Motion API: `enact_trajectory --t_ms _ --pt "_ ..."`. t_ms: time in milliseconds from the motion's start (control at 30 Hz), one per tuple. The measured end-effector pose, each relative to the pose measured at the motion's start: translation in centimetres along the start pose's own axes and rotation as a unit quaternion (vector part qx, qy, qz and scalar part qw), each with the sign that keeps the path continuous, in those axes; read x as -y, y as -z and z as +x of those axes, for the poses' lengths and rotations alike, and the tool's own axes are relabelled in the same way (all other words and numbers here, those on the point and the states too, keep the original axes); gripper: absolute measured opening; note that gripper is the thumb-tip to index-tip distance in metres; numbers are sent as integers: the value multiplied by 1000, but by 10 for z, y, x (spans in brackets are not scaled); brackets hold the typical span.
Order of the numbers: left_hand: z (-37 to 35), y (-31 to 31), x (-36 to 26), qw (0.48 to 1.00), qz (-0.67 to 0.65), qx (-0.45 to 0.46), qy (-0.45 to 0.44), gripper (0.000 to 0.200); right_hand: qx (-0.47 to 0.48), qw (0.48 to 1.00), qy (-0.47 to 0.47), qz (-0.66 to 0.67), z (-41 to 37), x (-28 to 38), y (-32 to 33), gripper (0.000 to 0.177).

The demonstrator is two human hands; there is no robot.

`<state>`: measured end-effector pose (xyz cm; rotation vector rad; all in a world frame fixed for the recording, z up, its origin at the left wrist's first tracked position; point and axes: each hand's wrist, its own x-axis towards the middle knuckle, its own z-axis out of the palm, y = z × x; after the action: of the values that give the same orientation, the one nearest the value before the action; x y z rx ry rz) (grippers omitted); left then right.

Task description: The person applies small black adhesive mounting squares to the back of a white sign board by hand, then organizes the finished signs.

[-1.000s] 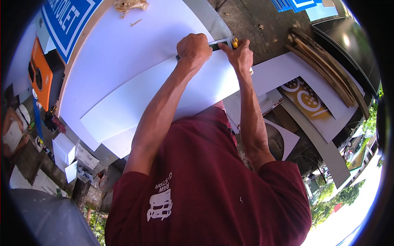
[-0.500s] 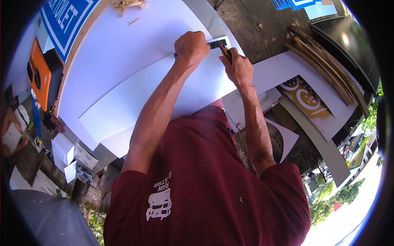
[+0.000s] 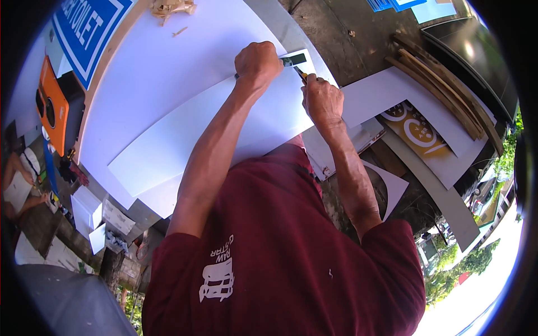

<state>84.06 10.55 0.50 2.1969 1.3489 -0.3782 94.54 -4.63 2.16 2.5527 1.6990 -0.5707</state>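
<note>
A long white sheet (image 3: pixel 207 117) lies on a larger white board (image 3: pixel 151 78). Near the sheet's far edge, my left hand (image 3: pixel 259 64) is closed over a dark green strip (image 3: pixel 294 60) and presses it down; the strip's right end shows beyond my fingers. Just to the right, my right hand (image 3: pixel 323 101) grips a yellow and black cutter (image 3: pixel 303 75). Its blade points up and left, close below the strip. Whether the blade touches the sheet cannot be made out.
Crumpled tan scraps (image 3: pixel 172 8) lie on the board's far side. A blue sign (image 3: pixel 92 31) and an orange object (image 3: pixel 51 101) stand at left. Wooden strips (image 3: pixel 437 92) rest on white panels at right. Part of another person (image 3: pixel 19 179) shows at far left.
My right hand and the cutter have moved slightly down and left, off the strip's right end. My left hand has shifted a little to the left.
</note>
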Motion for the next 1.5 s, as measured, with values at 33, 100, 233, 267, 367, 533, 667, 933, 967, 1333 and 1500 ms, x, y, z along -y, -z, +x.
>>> enact_trajectory --t_ms 33,100,233,267,367,533,667,933,967,1333,1500 --pt "-1 1 1 1000 -9 12 7 25 28 1000 -4 2 -9 -3 6 23" --pt "0 7 2 999 -28 33 22 25 51 996 -59 49 -16 -9 15 28" --pt "-14 27 12 997 -66 38 13 27 -34 939 -138 314 -8 -38 2 45" --pt "-17 34 17 996 -86 38 5 28 -32 934 -157 318 1 -38 0 51" --pt "-24 43 29 988 -143 55 -23 32 -47 929 -207 305 29 -29 -5 64" --pt "-65 34 57 966 -229 30 -115 28 12 958 -215 190 64 -16 -5 72" --pt "-91 21 65 952 -288 29 -94 21 -28 946 -130 295 48 -17 -12 54" --pt "-120 0 67 943 -312 65 -97 21 98 783 -120 602 -51 14 -3 33" --pt "-125 -2 65 945 -300 71 -108 22 77 780 -124 608 -63 15 -7 33" --pt "-184 -37 54 915 -327 220 -90 40 -5 851 -171 497 -166 -2 -23 27" --pt "-169 -44 29 927 -314 175 -107 31 -32 862 -147 485 -130 -39 -40 27"
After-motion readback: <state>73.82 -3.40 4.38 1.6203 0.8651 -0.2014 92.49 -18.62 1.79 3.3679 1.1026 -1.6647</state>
